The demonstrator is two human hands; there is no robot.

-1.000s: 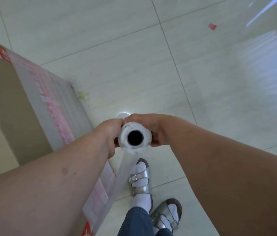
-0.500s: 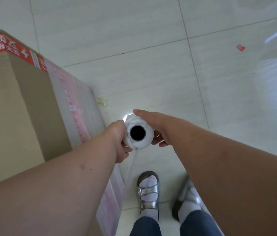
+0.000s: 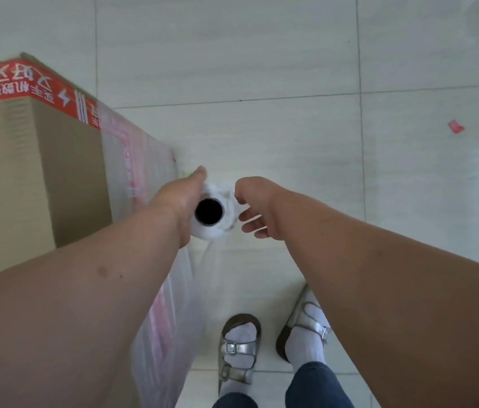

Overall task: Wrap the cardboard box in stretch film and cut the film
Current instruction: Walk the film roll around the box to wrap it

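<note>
White film roll (image 3: 213, 214) stands upright, core pointing at my camera. My left hand (image 3: 179, 198) grips its left side; my right hand (image 3: 254, 206) hovers just right of it, fingers loosely spread, holding nothing. Film (image 3: 173, 304) trails near and left onto the cardboard box (image 3: 26, 178), whose side is already wrapped.

One large brown cardboard box (image 3: 26, 172) with red printed tape, one white stretch-film roll (image 3: 213, 214) with a dark hollow core, two bare hands, two silver buckled sandals, one small red floor scrap (image 3: 456, 126).
</note>
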